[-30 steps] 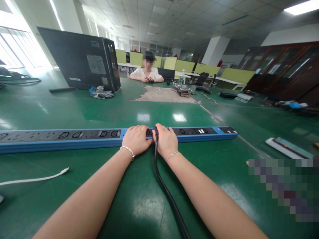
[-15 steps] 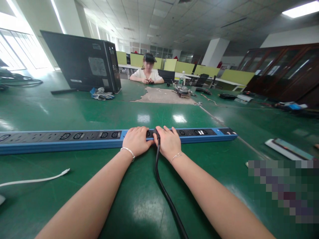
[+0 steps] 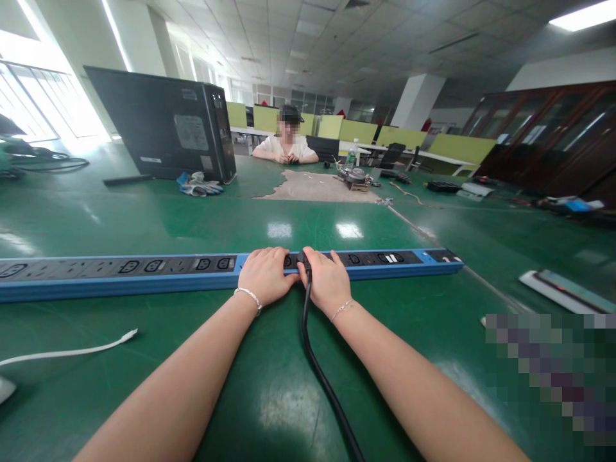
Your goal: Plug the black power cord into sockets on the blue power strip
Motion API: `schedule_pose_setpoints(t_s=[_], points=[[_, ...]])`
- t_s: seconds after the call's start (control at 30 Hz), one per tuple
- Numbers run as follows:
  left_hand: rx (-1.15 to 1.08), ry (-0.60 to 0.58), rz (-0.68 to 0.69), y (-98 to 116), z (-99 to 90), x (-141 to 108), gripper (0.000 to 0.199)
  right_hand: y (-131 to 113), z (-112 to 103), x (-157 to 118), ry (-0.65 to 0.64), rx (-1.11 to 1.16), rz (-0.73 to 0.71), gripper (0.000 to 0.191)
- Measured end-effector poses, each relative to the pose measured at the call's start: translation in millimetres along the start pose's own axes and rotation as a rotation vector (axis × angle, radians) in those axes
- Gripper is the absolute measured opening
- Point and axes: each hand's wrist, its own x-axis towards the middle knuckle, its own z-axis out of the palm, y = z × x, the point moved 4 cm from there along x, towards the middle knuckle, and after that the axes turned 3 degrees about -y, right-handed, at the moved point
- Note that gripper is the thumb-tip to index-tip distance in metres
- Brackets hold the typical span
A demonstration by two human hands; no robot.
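Power strip [image 3: 192,283]: flat on bench [image 3: 231,221]. Left hand [image 3: 264,276]: atop, gripping it, seemingly for steadiness. Right hand [image 3: 329,278]: just beside, closed on plug [image 3: 301,257] against the strip; cord [image 3: 305,321] running between forearms [image 3: 190,359].

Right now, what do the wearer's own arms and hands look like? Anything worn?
Both forearms are bare, with no sleeves in view, and neither the left hand nor the right hand wears a glove. The left wrist has a thicker silvery bracelet; the right, a thin chain. Nail details are too small to tell.
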Motion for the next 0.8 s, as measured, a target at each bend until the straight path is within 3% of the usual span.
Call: schedule_pose_setpoints(t_s=[0.13, 0.33, 0.53, 0.8], points=[[0.015, 0.019, 0.017, -1, 1.2, -1, 0.052, 11, 4, -5, -0.016, 0.113, -0.001, 0.044], [-0.013, 0.057, 0.059, 5, -0.7, -4, 0.068, 24, 8, -15, -0.099, 0.149, -0.125, 0.062], [-0.037, 0.091, 0.187, 23, 1.7, -5, 0.049, 23, 15, -17, 0.013, 0.053, 0.011, 0.054], [-0.115, 0.117, 0.075, 26, 4.9, 1, 0.036, 27, 14, -16, 0.002, -0.007, 0.060, 0.056]])
